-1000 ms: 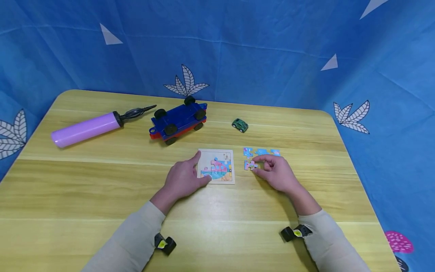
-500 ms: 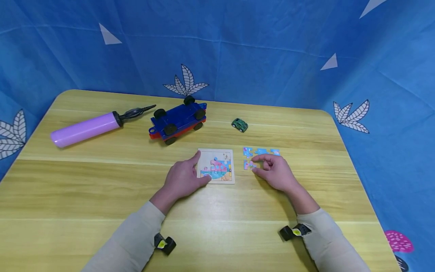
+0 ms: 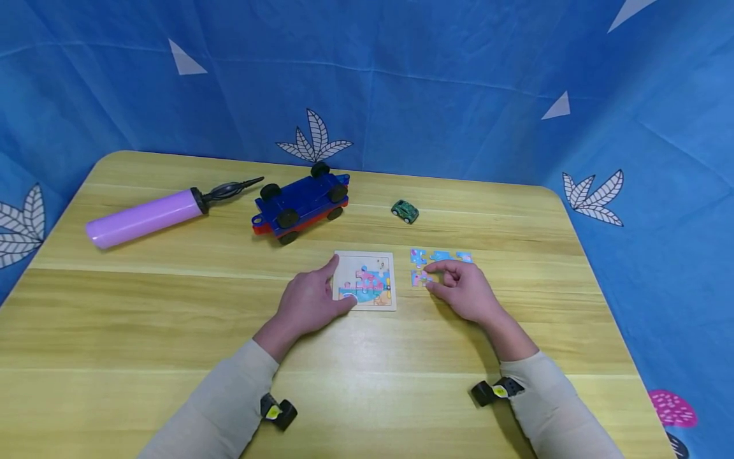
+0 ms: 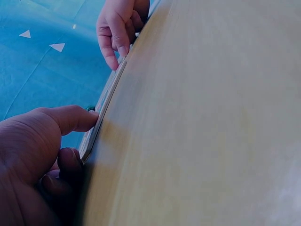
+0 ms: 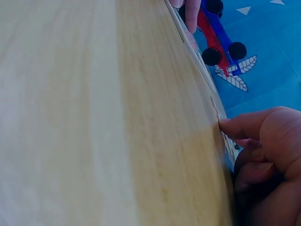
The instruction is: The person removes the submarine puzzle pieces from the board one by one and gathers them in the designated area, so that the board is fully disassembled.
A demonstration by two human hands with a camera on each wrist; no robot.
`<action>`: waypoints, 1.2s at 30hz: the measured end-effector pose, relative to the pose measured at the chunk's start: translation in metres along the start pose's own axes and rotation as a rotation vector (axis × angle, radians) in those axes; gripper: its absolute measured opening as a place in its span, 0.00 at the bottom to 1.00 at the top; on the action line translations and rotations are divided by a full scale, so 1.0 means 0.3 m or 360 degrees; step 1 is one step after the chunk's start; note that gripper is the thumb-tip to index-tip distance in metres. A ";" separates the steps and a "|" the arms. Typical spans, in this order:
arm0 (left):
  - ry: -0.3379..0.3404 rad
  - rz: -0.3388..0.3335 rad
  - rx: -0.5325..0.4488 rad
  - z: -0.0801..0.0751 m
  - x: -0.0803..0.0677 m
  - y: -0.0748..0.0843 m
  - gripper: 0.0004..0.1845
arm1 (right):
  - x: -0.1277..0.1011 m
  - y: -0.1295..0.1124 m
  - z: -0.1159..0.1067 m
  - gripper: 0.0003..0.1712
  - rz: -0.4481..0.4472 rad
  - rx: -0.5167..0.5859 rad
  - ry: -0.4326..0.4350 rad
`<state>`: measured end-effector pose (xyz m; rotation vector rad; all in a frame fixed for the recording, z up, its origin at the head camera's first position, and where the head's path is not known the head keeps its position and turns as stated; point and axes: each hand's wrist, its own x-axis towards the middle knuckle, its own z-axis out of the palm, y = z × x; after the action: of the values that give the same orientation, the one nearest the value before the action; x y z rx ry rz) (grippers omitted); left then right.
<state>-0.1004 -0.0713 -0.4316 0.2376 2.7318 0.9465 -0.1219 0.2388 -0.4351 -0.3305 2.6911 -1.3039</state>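
Puzzle tray: The puzzle tray [image 3: 346, 266] is laid flat on the table [image 3: 367, 382], between the hands. Joined pieces [image 3: 373, 284] are seated in its lower and right areas; its upper and left areas are left uncovered.
Left hand: The tray's left side is gripped by the left hand [image 3: 309, 299], with forefinger and thumb spread wide at the upper left corner and the lower edge.
Right hand: The loose piece [image 3: 417, 278], just right of the tray, is pinched lightly by the right hand [image 3: 467, 293]; only a narrow gap is left between forefinger and thumb. The remaining fingers are curled in.
Piece height: No lift off the table can be confirmed.
Remaining pieces: A row of pieces [image 3: 441, 256] is laid just beyond the right hand, partly covered by it.
Step in hand: Judged to be the picking of one piece while the tray is steadied.
Next move: A secure pinch, a small lift and a leftward carry appear to be called for, with the piece's tabs to be aligned before pressing.
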 end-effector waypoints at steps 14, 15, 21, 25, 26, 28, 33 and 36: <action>-0.0001 0.0000 0.0007 -0.001 -0.002 0.002 0.50 | -0.001 -0.004 0.000 0.13 -0.0008 0.0049 0.0018; -0.0003 0.0000 0.0011 -0.001 -0.002 0.002 0.51 | -0.002 -0.007 0.002 0.14 -0.0010 0.0070 0.0020; -0.0003 0.0001 0.0021 -0.005 -0.004 0.004 0.51 | -0.009 -0.079 0.038 0.22 0.0001 0.0199 -0.0011; -0.0005 0.0004 0.0020 -0.004 -0.004 0.003 0.51 | -0.005 -0.118 0.085 0.24 -0.0016 0.0271 -0.0057; -0.0007 0.0003 0.0021 -0.003 -0.003 0.003 0.51 | -0.003 -0.123 0.097 0.25 -0.0042 0.0282 -0.0063; -0.0013 -0.0001 0.0020 -0.002 -0.003 0.002 0.51 | 0.006 -0.125 0.124 0.26 -0.0063 0.0322 -0.0090; -0.0021 0.0000 0.0018 -0.003 -0.001 0.001 0.50 | 0.021 -0.166 0.168 0.29 -0.0073 0.0340 -0.0131; -0.0016 0.0008 0.0025 -0.005 0.000 0.000 0.50 | 0.033 -0.183 0.188 0.28 -0.0079 0.0332 -0.0143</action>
<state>-0.1008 -0.0722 -0.4305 0.2512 2.7316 0.9231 -0.1118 0.1605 -0.4270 -0.4224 2.4612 -1.5282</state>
